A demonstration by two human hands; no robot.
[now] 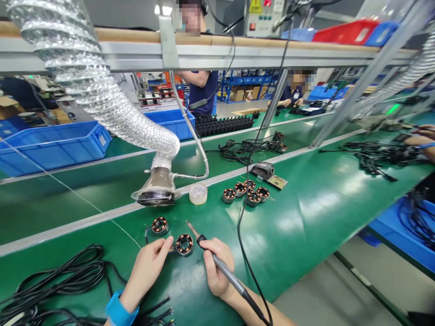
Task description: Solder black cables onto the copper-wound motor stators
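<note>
A soldering iron (224,268) is held in my right hand (217,267), its tip pointing up and left over the green table. Just left of the tip lies a copper-wound stator ring (184,245). My left hand (149,262), with a blue wristband, pinches the short wires at that ring's left side; the wire ends are mostly hidden by the fingers. Another stator (159,226) with blue wires rests behind it. Several more stators (253,198) sit grouped farther back, near an iron stand (268,174).
A fume hood (156,188) on a silver duct hangs above the table, beside a round tin (198,194). Black cables (68,276) are coiled at the left front. Blue bins (57,147) stand behind. Two people work across the bench; another person's hand (421,138) shows at far right.
</note>
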